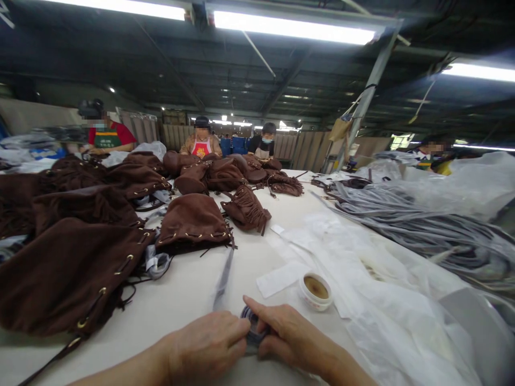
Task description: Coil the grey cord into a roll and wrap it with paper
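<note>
A dark grey strap, wound into a coil (254, 336), is between my hands at the front of the table. Its loose end (223, 281) runs away from me towards the brown bags and looks wrapped in clear film. My left hand (209, 343) is closed at the coil's left side, fingers pinched together where the strap meets the roll. My right hand (295, 338) curls around the coil's right side, with thumb below and index finger stretched along the top. A small white tub (316, 292) with brownish contents stands just beyond my right hand.
Brown suede drawstring bags (193, 219) cover the left and far table (185, 300). White plastic sheets (386, 305) lie at right, beside a heap of grey straps (422, 230). Several people work across the table, including one in a red apron (201, 148).
</note>
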{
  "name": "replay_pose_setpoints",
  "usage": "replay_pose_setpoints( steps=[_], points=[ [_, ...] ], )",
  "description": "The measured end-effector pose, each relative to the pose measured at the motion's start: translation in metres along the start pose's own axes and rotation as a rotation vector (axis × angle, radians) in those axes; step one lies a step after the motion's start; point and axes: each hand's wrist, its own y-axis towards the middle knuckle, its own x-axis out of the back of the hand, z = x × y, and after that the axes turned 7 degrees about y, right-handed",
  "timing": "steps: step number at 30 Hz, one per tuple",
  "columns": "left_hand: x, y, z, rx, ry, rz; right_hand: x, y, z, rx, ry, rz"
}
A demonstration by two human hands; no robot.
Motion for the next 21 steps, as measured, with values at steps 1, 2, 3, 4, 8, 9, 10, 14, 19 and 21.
replay_pose_setpoints(
  steps=[1, 2, 3, 4, 8, 9, 10, 14, 19, 21],
  points=[
    [0.001, -0.003, -0.001, 0.015, -0.012, -0.001, 0.000, 0.000, 0.001, -0.014, -0.018, 0.001],
    [0.002, -0.005, -0.002, 0.043, -0.026, -0.006, 0.000, 0.001, 0.002, -0.024, -0.032, 0.001],
    [0.003, -0.008, -0.002, 0.082, -0.041, -0.015, 0.000, 0.002, 0.002, -0.030, -0.040, 0.001],
    [0.004, -0.009, -0.002, 0.122, -0.051, -0.023, 0.000, 0.002, 0.003, -0.037, -0.042, 0.000],
    [0.008, -0.011, 0.002, 0.068, -0.018, -0.086, 0.001, 0.002, 0.006, -0.073, -0.041, 0.002],
    [0.007, -0.010, 0.004, 0.026, 0.004, -0.120, 0.001, 0.002, 0.007, -0.080, -0.046, 0.007],
    [0.007, -0.008, 0.006, 0.006, 0.024, -0.160, 0.002, 0.001, 0.008, -0.080, -0.049, 0.013],
    [0.004, 0.001, 0.018, 0.041, -0.039, -0.226, 0.005, -0.003, 0.011, -0.018, -0.002, 0.042],
    [0.013, 0.011, 0.030, -0.089, -0.135, -0.096, 0.004, -0.004, 0.001, 0.024, 0.073, 0.024],
    [0.017, 0.012, 0.032, -0.128, -0.104, -0.084, 0.002, -0.003, -0.006, 0.023, 0.084, 0.002]
  ],
)
